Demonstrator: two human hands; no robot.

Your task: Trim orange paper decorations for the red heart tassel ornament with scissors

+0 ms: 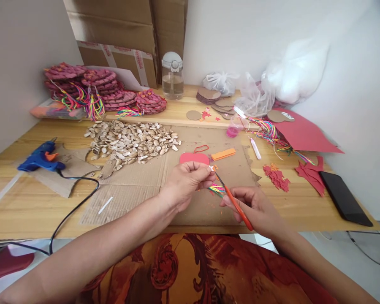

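Observation:
My left hand (190, 181) is closed, pinching a small white piece of paper (212, 168) with a pointed edge between thumb and fingertips. Scissors with orange handles (239, 207) are in my right hand (255, 207), their dark blades pointing up and left towards that piece. Behind my left hand lies a red rounded shape (194, 158) with a red cord loop (201, 148) at its top. Colourful tassel strings (217, 188) stick out below the left fingers. A folded orange paper strip (223, 154) rests just beyond on the cardboard sheet (139, 192).
Peanut shells (133, 143) are heaped on the left, near a blue glue gun (42, 157) with a black cord. A water bottle (172, 78) and stacked pink discs (120, 99) stand at the back. To the right lie red paper scraps (276, 177) and a phone (345, 198).

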